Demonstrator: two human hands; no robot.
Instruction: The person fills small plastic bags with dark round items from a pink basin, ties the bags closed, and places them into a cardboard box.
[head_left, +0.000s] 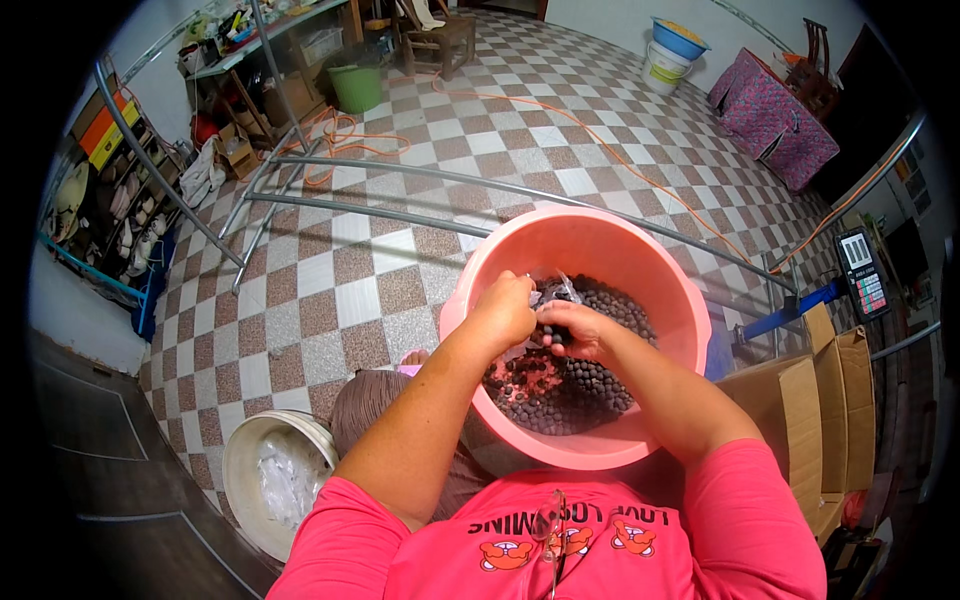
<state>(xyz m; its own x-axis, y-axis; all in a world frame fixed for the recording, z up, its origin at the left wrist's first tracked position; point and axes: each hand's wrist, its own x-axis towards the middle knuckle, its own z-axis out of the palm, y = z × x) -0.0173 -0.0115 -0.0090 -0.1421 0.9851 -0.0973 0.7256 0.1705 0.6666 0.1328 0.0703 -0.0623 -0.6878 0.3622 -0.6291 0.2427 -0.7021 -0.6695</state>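
A pink plastic tub (585, 450) stands before me with many small dark round balls (600, 390) in it. The pink bottom shows through in a patch at the near left. Over the balls, my left hand (510, 304) pinches a clear plastic bag (567, 289), partly hidden by my fingers. Close beside it, my right hand (574, 330) is curled around a few of the dark balls at the bag. Whether any balls are inside the bag is hard to make out.
A white bucket (244, 480) with clear plastic bags (289, 480) stands at my left. An open cardboard box (772, 405) and a digital scale display (862, 274) are at the right. A metal tube frame (375, 210) crosses beyond the tub; an orange cable (600, 139) runs over the floor.
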